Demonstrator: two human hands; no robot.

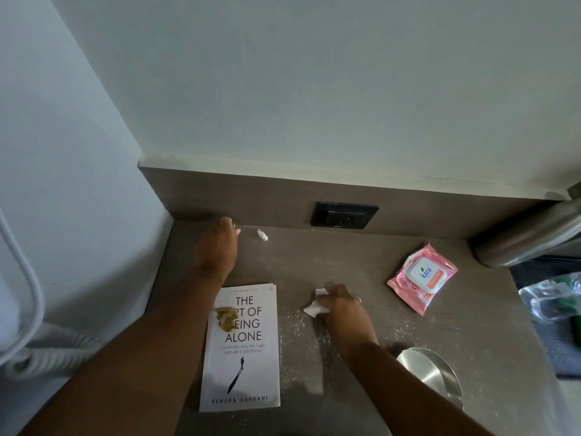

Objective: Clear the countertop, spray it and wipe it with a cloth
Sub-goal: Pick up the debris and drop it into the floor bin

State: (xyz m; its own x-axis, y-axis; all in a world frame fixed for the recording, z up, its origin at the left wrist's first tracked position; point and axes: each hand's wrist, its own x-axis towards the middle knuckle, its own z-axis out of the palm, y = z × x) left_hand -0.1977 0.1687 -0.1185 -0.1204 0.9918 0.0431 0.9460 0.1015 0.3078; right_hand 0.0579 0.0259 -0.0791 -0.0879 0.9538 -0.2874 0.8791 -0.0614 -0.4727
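**Still clearing: scraps in both hands, crumbs all over the bench**

Clearly we were in the clearing step, because the bench (361, 253) carried many things. Our left hand (220, 243) reached to the far left corner, near the back panel; its grip was curled on something small, but we could not tell what it was. Just beside it lay a small white scrap (262, 235). Our right hand (341, 305) had its grip pinched on a crumpled white tissue (315, 306) in the middle of the bench. No spray bottle and no cloth were visible.

Several things could go wrong, in our judgement. White crumbs (301, 328) lay scattered around the right hand, so a sweep of the forearm could push them over the front edge. A brownish crumpled scrap (225, 316) lay on the book (240, 347); if we lifted the book tilted, the scrap would slide off. The pink wipes pack (423, 276) and the steel bowl (429, 372) had to leave before spraying, otherwise they and the book would get wet. The socket (344, 214) in the back panel could also take spray.

Room was limited: walls closed the left and the back, and a steel bottle (528, 234) lay at the right. Open room was only in the middle and toward us.
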